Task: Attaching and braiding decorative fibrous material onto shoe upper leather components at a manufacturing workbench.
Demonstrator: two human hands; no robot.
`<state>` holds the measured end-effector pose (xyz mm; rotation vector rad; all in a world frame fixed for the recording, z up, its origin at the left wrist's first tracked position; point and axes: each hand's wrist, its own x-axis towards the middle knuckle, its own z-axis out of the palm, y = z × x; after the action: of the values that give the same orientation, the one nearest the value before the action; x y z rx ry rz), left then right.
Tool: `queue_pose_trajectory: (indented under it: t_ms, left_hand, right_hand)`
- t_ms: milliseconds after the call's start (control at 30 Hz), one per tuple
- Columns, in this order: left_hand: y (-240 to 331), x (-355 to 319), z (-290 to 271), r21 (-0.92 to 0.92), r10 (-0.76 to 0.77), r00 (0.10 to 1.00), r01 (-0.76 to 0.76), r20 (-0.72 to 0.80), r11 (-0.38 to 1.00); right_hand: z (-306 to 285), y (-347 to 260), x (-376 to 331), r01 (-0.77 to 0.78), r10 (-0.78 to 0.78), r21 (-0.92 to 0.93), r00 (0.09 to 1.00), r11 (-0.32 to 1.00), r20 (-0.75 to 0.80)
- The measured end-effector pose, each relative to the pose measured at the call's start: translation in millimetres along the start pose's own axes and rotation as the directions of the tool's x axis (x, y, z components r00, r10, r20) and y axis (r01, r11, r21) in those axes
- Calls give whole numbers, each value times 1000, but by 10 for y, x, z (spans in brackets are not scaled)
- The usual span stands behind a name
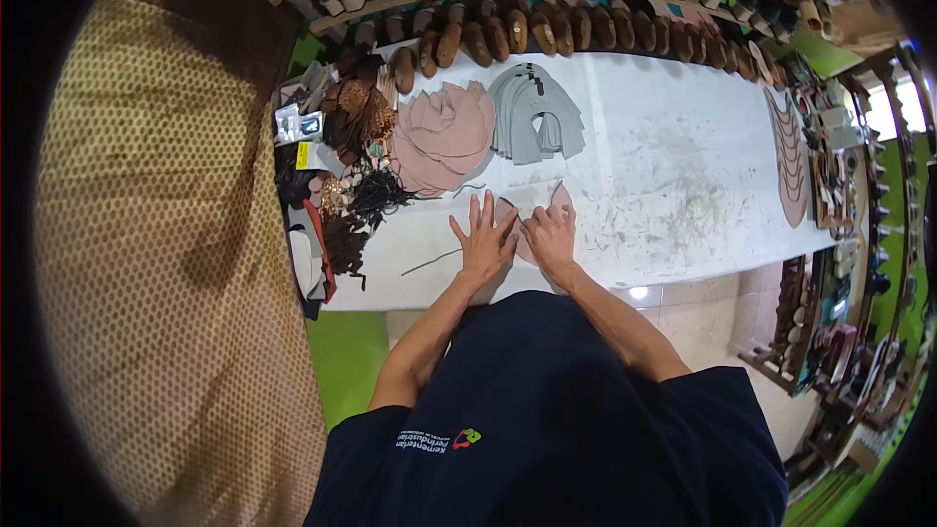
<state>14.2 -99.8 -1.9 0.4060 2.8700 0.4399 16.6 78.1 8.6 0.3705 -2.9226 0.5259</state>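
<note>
Here, in the head view, a flat pink leather cut piece with curved lobes point(532, 220) is seen lying on the long white scuffed workbench point(673, 166), close to its near edge and directly in front of the person. Both hands are laid on it: the left hand point(485, 236) is spread flat with fingers splayed, pressing on the piece's left part, and the right hand point(550, 236) is likewise flattened, fingers loosely together, on its right part. Nothing is gripped by either; the leather is only pinned under the palms. The piece's long axis runs roughly along the bench's length, left to right, with a lobe projecting past the right fingertips toward the far edge. The two hands lie just beside each other, equally near. Farther toward the far left corner, a stack of pink leather cut pieces point(444, 137) and a stack of grey cut pieces point(535, 117) are set side by side, well apart from the hands.
</note>
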Motion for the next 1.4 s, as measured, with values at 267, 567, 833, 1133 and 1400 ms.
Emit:
queue_pose_trajectory:
  t_ms: [267,567,833,1133,1400]
  left_hand:
    - [-223,140,-116,18,71,997,-72,19,997]
    - [-339,190,-149,-14,115,990,-114,81,993]
    - [-288,221,-174,-89,84,991,-75,102,993]
    - [-314,198,-107,-73,97,991,-91,89,993]
    - [-268,74,-145,-169,-8,1000,12,25,986]
  right_hand:
    - [-89,-151,-289,-37,37,6,998,999,-41]
    - [-30,-249,-400,-83,85,-73,996,994,16]
    - [-71,-314,-300,-145,148,-77,989,986,33]
    - [-153,-88,-457,-338,336,-99,941,936,-36]
    - [-208,-13,-430,-431,421,-61,898,900,-130]
